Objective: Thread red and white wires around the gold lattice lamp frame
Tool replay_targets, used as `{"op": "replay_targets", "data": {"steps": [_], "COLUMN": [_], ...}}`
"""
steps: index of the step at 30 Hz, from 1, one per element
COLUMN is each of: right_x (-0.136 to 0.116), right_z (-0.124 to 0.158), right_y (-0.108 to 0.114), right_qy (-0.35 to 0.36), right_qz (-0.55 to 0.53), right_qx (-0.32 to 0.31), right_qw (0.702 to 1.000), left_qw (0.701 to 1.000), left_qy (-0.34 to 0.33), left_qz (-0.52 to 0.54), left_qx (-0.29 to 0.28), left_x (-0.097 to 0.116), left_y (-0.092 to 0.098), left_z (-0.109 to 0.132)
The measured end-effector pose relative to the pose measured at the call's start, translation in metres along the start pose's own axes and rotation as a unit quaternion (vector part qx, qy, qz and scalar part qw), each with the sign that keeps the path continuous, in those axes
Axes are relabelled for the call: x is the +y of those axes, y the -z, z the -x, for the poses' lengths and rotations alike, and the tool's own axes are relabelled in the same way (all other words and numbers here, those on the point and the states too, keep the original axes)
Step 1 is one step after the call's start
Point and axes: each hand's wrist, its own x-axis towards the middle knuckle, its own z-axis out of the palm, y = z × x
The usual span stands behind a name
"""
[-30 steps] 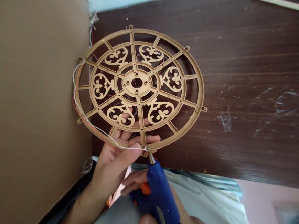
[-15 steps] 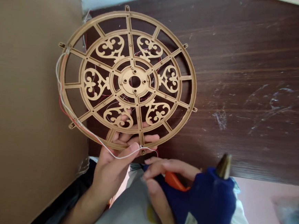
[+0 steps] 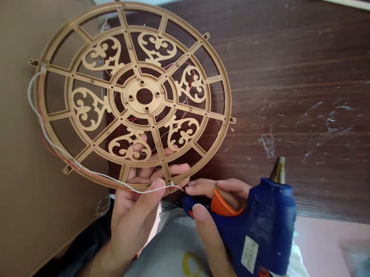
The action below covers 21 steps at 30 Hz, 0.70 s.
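My left hand [image 3: 144,203] grips the near rim of a round, gold-brown openwork frame [image 3: 162,106] with scroll ornaments and a ring-shaped hub. Its thumb presses a thin white wire [image 3: 111,178] against the rim, while the fingers reach underneath and show through the gaps. A reddish wire [image 3: 48,145] runs beside the white one along the left rim. In my right hand [image 3: 210,230] is a blue glue gun [image 3: 270,222] with an orange trigger, its metal nozzle pointing up and away from the frame. The right fingertips are close to the wire's end by the near rim.
A dark wood-grain tabletop [image 3: 288,91] with white scratches lies beneath and to the right. Along the left stands a brown cardboard panel [image 3: 5,141]. Loose thin wires show through the frame's openings. A pale strip [image 3: 349,3] lies at the top right.
The frame has shifted left and tilted a little, closer to the cardboard. My right hand has raised the glue gun, and its fingertips have come nearer the wire's end.
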Motion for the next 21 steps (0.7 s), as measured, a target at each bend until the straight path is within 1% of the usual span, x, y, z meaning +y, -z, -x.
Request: {"op": "replay_targets", "data": {"steps": [2,5,9,11,14,16,21], "right_x": [0.000,-0.001,-0.003,-0.004,-0.006,-0.006,-0.005], "right_z": [-0.004,-0.009,-0.012,-0.012,-0.013,-0.013,-0.014], "right_y": [-0.004,-0.008,-0.011,-0.011,-0.012,-0.012,-0.017], "right_qy": [0.027,0.034,0.043,0.044,0.039,0.030,0.028], "right_qz": [0.019,0.013,0.009,0.011,0.017,0.019,0.013], "right_qx": [-0.002,-0.017,-0.029,-0.023,-0.027,-0.033,-0.042], "right_qw": [0.999,0.999,0.999,0.999,0.999,0.999,0.999], "left_qw": [1.000,0.999,0.999,0.998,0.997,0.997,0.992], "left_qy": [-0.024,-0.045,-0.031,-0.025,-0.030,-0.029,-0.034], "left_qz": [0.003,-0.001,-0.001,0.000,0.000,-0.003,-0.032], "left_qx": [-0.005,-0.015,-0.045,-0.063,-0.070,-0.077,-0.120], "left_x": [-0.001,-0.004,-0.007,-0.008,-0.009,-0.009,-0.011], "left_y": [-0.001,-0.001,0.001,0.002,0.005,0.008,0.019], "left_z": [-0.003,-0.006,-0.009,-0.009,-0.011,-0.012,-0.015]}}
